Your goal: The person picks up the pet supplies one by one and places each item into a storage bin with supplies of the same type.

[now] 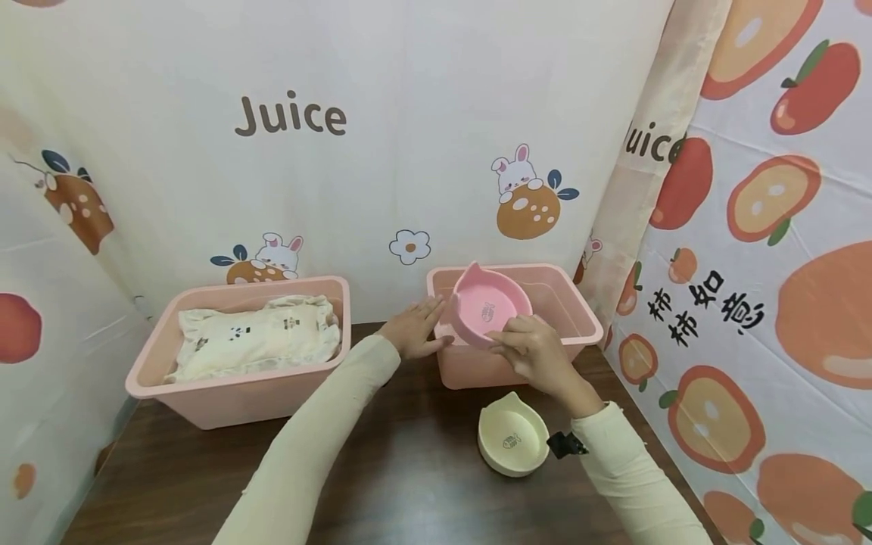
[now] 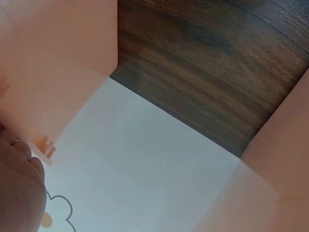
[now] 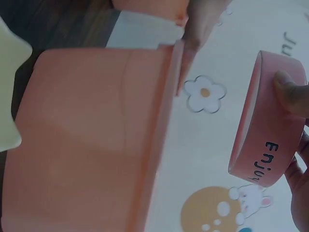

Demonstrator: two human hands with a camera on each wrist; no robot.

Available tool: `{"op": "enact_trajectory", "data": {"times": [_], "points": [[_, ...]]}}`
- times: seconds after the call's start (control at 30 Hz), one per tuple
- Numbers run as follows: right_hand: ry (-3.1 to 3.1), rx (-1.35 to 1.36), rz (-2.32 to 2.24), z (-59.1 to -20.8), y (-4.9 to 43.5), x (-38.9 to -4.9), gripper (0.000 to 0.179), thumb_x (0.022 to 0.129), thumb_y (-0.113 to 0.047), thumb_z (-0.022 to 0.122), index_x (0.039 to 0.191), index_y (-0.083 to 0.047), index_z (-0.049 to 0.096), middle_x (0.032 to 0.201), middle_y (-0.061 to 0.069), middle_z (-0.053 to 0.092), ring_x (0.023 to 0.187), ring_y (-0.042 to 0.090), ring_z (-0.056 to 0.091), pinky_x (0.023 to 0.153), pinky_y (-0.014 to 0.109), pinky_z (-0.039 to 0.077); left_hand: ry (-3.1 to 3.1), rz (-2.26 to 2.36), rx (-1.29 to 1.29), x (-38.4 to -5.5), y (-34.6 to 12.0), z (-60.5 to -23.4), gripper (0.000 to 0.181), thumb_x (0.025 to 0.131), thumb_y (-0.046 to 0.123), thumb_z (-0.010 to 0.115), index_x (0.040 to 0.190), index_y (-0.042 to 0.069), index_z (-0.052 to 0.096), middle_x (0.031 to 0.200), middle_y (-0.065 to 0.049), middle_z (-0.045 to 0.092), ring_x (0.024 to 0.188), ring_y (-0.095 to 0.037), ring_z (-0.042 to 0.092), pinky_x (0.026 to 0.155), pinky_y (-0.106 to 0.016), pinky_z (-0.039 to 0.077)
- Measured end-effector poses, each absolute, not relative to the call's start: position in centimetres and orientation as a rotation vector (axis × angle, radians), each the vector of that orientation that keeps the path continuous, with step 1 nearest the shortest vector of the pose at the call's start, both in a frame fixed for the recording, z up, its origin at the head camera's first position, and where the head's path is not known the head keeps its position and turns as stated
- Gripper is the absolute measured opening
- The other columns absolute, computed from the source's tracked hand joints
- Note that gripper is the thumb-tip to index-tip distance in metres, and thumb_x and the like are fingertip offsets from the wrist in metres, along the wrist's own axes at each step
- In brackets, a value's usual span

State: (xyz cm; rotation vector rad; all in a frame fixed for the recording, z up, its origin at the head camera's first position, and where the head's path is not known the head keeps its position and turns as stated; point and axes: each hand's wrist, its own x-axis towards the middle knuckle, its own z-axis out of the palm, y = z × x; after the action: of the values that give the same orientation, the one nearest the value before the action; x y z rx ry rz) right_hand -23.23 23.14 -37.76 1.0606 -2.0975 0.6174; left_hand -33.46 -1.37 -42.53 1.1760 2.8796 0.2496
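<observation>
My right hand (image 1: 541,356) grips a pink cat-eared pet bowl (image 1: 487,306) by its near side, with a fish print inside. The bowl is tilted over the right-hand pink bin (image 1: 453,371). In the right wrist view the thumb presses on the wall of the pink bowl (image 3: 273,125), which bears the word "Enjoy". My left hand (image 1: 412,329) rests at that bin's left rim, fingers extended; the left wrist view shows only part of the left hand (image 2: 19,188). Below the right forearm, a cream cat-eared bowl (image 1: 512,435) sits upright on the table.
A second pink bin (image 1: 238,401) stands at the left, holding a cream ruffled cushion (image 1: 259,341) with small printed figures. Both bins are on a dark wooden table (image 1: 402,469). A printed curtain (image 1: 409,151) hangs close behind, and another fruit-patterned one (image 1: 749,303) borders the right.
</observation>
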Motion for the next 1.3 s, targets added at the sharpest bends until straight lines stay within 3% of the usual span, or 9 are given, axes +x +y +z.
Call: {"op": "enact_trajectory", "data": {"times": [0.27,0.5,0.7,0.87,1.0,1.3], "points": [[-2.271,0.939,0.581,-38.4,23.6,-26.1,0.023,0.069,-0.008,0.084,0.091,-0.01,0.079,0.064,-0.006,0.053,0.06,0.01,0.042,0.055,0.026,0.036,2.86,0.216,1.142,-33.3,-1.5,-42.8,0.083,0.095,0.062,0.028,0.155,0.008,0.008,0.161,-0.008,0.008,0.148,-0.023,0.009,0.119,-0.038,0.014],[-2.469,0.822,0.546,-38.9,23.5,-28.1,0.021,0.074,-0.011,0.082,0.094,-0.01,0.079,0.062,-0.006,0.051,0.058,0.009,0.041,0.052,0.027,0.038,2.851,0.229,1.169,-33.2,-1.5,-42.9,0.081,0.096,0.056,0.034,0.154,0.006,0.008,0.162,-0.009,0.006,0.148,-0.023,0.008,0.119,-0.039,0.013],[-2.606,0.733,0.543,-40.0,23.6,-29.5,0.023,0.077,-0.012,0.08,0.099,-0.009,0.078,0.065,-0.004,0.055,0.058,0.011,0.046,0.053,0.028,0.038,2.837,0.274,1.147,-33.2,-0.9,-43.0,0.082,0.095,0.059,0.033,0.155,0.008,0.008,0.161,-0.007,0.007,0.148,-0.023,0.009,0.119,-0.039,0.015],[-2.685,0.683,0.54,-41.0,23.7,-30.9,0.025,0.077,-0.011,0.079,0.102,-0.01,0.077,0.078,-0.001,0.064,0.072,0.017,0.063,0.057,0.033,0.047,2.836,0.3,1.102,-33.4,-0.4,-43.0,0.082,0.095,0.062,0.031,0.155,0.011,0.008,0.162,-0.003,0.005,0.148,-0.02,0.007,0.119,-0.036,0.013],[-2.755,0.684,0.537,-41.7,23.4,-31.9,0.024,0.08,-0.01,0.076,0.104,-0.011,0.076,0.088,0.001,0.068,0.085,0.02,0.067,0.063,0.037,0.053,2.841,0.291,1.065,-33.5,-0.5,-42.8,0.081,0.095,0.062,0.032,0.155,0.013,0.009,0.162,-0.001,0.004,0.148,-0.017,0.006,0.119,-0.034,0.013],[-2.879,0.663,0.558,-42.2,21.8,-33.5,0.012,0.082,-0.008,0.073,0.09,-0.015,0.078,0.09,-0.001,0.072,0.076,0.014,0.06,0.065,0.035,0.05,2.859,0.283,1.094,-33.7,-1.0,-42.6,0.083,0.095,0.062,0.032,0.155,0.01,0.009,0.162,-0.004,0.005,0.148,-0.018,0.008,0.119,-0.037,0.015]]}}
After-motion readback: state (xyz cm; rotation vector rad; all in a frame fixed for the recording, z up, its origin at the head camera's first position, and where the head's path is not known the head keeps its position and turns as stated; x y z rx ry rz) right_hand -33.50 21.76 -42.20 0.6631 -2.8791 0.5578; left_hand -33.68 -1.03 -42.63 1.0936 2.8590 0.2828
